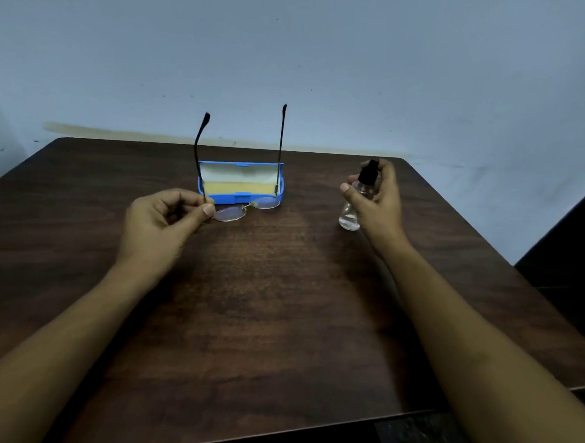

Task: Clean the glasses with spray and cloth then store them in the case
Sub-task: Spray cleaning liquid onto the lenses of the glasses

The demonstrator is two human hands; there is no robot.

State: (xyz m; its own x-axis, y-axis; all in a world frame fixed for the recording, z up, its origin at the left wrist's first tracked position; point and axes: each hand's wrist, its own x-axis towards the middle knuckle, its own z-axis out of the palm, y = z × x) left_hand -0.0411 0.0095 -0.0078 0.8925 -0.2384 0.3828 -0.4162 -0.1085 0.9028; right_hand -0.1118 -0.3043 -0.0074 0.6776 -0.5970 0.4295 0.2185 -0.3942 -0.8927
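My left hand (166,219) pinches the left hinge of the thin-framed glasses (247,208), holding them above the table with the lenses low and both dark temples pointing up. My right hand (378,198) grips a small clear spray bottle (350,216) with a black nozzle, tilted, to the right of the glasses and apart from them. Behind the glasses the blue case (242,198) lies open on the table, with a yellow cloth (237,186) inside it.
The dark wooden table (271,305) runs back to a pale blue wall (312,71). Its right edge drops off to a dark floor area (564,261). The near edge lies at the bottom of the view.
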